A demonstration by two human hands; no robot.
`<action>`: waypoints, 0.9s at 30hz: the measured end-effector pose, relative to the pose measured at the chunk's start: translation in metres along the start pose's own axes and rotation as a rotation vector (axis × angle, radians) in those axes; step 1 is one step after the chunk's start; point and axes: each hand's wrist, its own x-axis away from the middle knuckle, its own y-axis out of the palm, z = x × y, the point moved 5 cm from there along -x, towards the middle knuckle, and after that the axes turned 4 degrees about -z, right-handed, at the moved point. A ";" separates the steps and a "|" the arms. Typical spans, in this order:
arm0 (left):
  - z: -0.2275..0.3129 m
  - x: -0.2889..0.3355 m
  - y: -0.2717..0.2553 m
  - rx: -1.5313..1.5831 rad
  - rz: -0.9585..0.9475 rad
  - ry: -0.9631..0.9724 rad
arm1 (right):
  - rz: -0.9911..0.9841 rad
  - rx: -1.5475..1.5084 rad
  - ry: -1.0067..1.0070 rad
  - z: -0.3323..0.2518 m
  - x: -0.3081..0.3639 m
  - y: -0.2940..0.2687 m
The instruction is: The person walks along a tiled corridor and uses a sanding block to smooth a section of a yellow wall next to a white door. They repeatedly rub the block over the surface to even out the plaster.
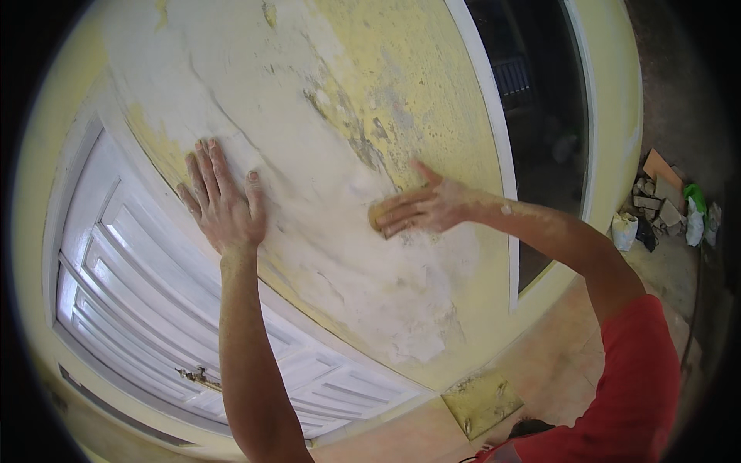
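Observation:
In front of me is a yellow wall with a broad patch of white filler, rough and flaking along its grey-spotted right edge. Flat against this patch, near the door frame, rests my left hand, fingers spread and dusted white. My right hand presses a small tan pad, which looks like folded sandpaper, to the filler right of the middle. Its thumb points up and away from the fingers, which cover most of the pad.
A white panelled door with a metal handle stands at the left. To the right is a dark window in a white frame. Rubble and bags lie on the floor at far right. A yellowish square mat lies below the wall.

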 end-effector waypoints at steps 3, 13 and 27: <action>-0.018 0.001 -0.001 -0.079 -0.018 0.006 | 0.528 1.300 -0.153 -0.052 -0.063 0.010; -0.016 0.003 -0.002 -0.087 -0.058 0.004 | 0.233 2.425 -0.290 -0.081 -0.126 0.087; -0.023 0.013 0.001 -0.100 -0.088 -0.011 | 0.352 2.639 -0.274 -0.059 -0.139 0.110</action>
